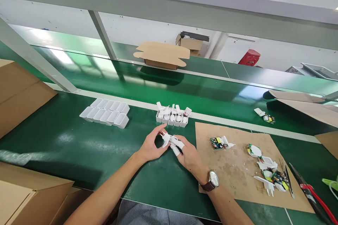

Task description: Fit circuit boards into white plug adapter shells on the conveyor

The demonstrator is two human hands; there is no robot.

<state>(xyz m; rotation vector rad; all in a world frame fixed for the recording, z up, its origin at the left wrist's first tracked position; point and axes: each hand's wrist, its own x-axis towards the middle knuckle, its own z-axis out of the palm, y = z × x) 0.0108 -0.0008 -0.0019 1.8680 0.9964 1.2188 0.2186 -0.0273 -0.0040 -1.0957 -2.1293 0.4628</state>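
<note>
Between my two hands is a white plastic plug piece [167,139] with pins at its left end. My left hand [153,145] pinches it near the pins, thumb and forefinger curled round. White finger covers sit on fingers of my right hand [188,153], which grips the other end of the piece. Just beyond my hands stands a row of white housings [173,119] with small parts and white plug pieces in their tops. Farther left, two rows of white housings [105,115] stand side by side. What lies under my fingertips is hidden.
A stained cardboard sheet [227,175] carries circuit boards [276,179] with plug pieces and tweezers [289,179]. Red-handled pliers [314,197] lie at the right. Cardboard boxes [26,193] stand at the left. Past the pale strip runs a green belt [126,84] holding another small board [268,118].
</note>
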